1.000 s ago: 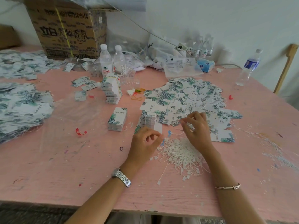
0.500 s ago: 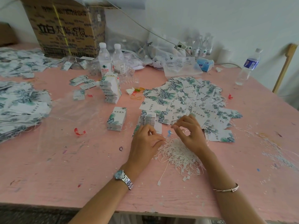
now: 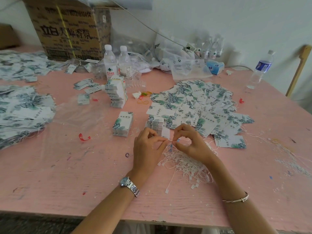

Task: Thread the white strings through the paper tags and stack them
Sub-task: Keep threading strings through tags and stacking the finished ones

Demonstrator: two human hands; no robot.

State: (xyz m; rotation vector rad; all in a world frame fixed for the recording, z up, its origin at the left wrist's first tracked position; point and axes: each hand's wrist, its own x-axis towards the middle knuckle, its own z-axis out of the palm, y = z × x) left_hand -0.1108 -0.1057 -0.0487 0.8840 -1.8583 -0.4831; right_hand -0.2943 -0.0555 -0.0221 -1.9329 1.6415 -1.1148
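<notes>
pinching a thin white string (image 3: 169,141) between curled fingers (image 3: 157,141), the left hand (image 3: 148,147) and right hand (image 3: 191,146) meet over the string pile (image 3: 185,168) on the tabletop (image 3: 67,174), hiding part of it. whether a tag is held is unclear. paper tags (image 3: 194,105) spread just beyond.

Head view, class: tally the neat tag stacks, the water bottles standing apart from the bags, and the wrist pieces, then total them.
Neat tag stacks: 3
Water bottles apart from the bags: 3
Wrist pieces, watch and bangle: 2
Total: 8
Bottles among the bags: too blurred to count.
</notes>
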